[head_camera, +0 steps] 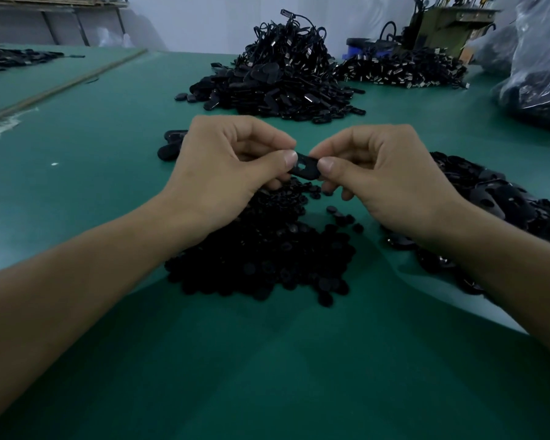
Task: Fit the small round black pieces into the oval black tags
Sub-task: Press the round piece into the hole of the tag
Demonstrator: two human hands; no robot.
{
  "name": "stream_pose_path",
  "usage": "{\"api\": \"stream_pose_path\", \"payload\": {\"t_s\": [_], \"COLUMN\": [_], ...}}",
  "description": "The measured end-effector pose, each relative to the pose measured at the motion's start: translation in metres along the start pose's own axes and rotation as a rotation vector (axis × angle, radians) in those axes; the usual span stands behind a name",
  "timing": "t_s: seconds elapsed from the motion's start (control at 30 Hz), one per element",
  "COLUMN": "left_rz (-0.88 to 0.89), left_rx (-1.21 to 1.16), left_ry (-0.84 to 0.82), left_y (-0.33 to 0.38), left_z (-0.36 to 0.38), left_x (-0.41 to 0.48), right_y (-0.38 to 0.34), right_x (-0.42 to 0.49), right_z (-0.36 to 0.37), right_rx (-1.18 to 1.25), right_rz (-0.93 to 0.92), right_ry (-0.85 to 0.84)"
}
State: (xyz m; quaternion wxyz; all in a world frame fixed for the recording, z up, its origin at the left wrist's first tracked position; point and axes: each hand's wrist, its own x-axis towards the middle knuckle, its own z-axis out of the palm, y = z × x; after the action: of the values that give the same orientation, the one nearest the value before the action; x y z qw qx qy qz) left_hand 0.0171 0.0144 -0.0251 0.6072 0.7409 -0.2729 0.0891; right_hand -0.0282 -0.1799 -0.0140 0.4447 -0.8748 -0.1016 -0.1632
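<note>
At the frame's centre the left hand (223, 163) and right hand (381, 176) each pinch one end of an oval tag (305, 168), held flat above the heap of round pieces (267, 258), probably so its hole faces up for pressing one in.

A small-parts assembly workshop: a broad green-matted bench (77, 138) carries a bulk heap of black tags (277, 87) at 12 o'clock and clear bags of stock (534, 77) at 2 o'clock, with what may be an olive-green machine (442, 30) beyond at 1 o'clock.
</note>
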Motion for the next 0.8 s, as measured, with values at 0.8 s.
{"api": "stream_pose_path", "payload": {"t_s": [0.8], "left_rz": [-0.038], "left_rx": [0.149], "left_ry": [0.160], "left_y": [-0.010], "left_z": [-0.005], "left_x": [0.006], "right_y": [-0.003], "right_x": [-0.005], "right_z": [-0.003], "right_rx": [-0.487], "right_rz": [-0.158], "right_ry": [-0.313]}}
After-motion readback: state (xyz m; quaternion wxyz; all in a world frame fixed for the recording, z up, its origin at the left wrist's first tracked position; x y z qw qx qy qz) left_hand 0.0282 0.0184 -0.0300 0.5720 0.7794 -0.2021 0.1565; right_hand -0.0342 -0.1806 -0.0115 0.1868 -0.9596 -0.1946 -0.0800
